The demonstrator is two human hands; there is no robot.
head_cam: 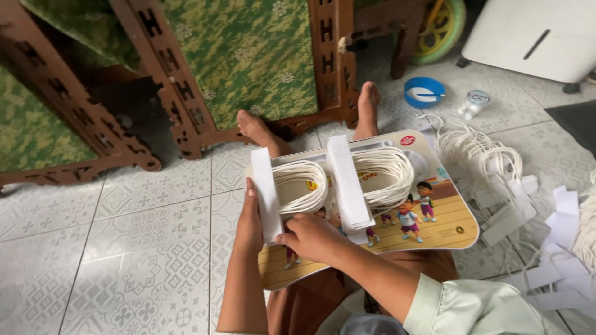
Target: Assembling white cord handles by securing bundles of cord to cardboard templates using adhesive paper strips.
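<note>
White cord bundle (pixel 302 186) pinched by both hands' grip (pixel 249 217) (pixel 313 237); second bundle (pixel 383 177) beside, on lap tray (pixel 456 223).

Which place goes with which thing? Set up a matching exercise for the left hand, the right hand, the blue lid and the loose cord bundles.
Things:
1. left hand
2. right hand
3. blue lid
4. loose cord bundles

Places:
A. on the tiles beyond the lap tray
B. on the floor right of the tray
C. at the left paper strip
D. at the near edge of the left cord bundle

Pairs: 1-C, 2-D, 3-A, 4-B
</note>
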